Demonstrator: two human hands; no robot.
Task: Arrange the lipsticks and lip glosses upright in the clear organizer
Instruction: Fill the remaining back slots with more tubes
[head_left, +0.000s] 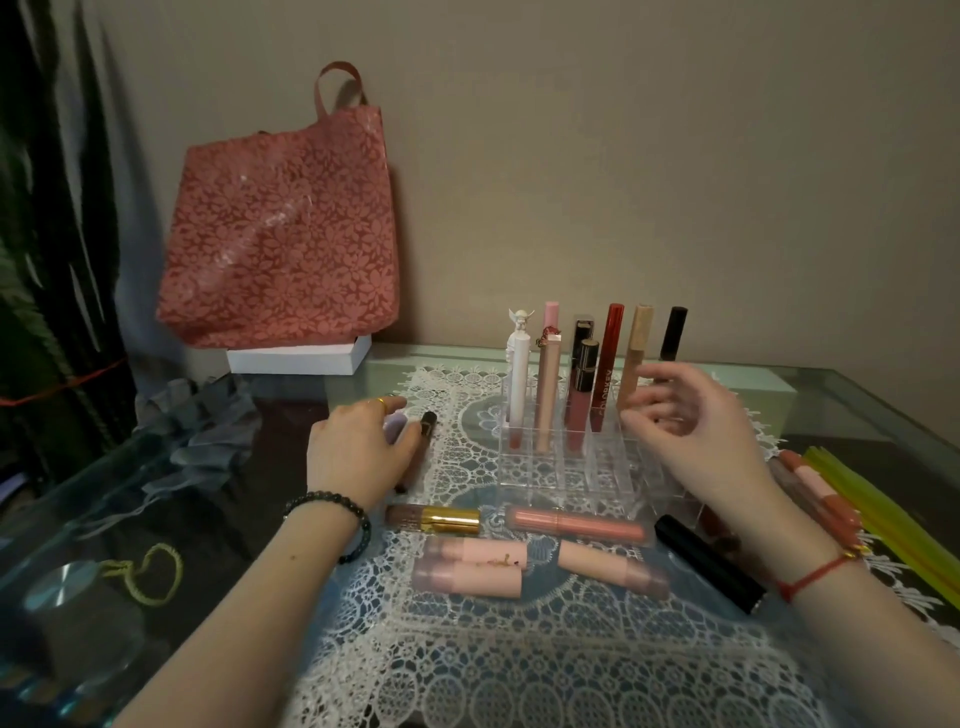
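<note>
In the head view, the organizer (615, 483) is standing on a lace mat (467, 649) on the glass surface (857, 405), and its back rows are being occupied by upright tubes (605, 358). The left grip (358, 447) is being laid over a brown gloss (422, 436) left of the organizer; whether the gloss is being pinched cannot be told. The right grip (696, 431) is being held loosely spread, empty, just right of the organizer. Loose tubes (576, 525) are lying flat in front.
</note>
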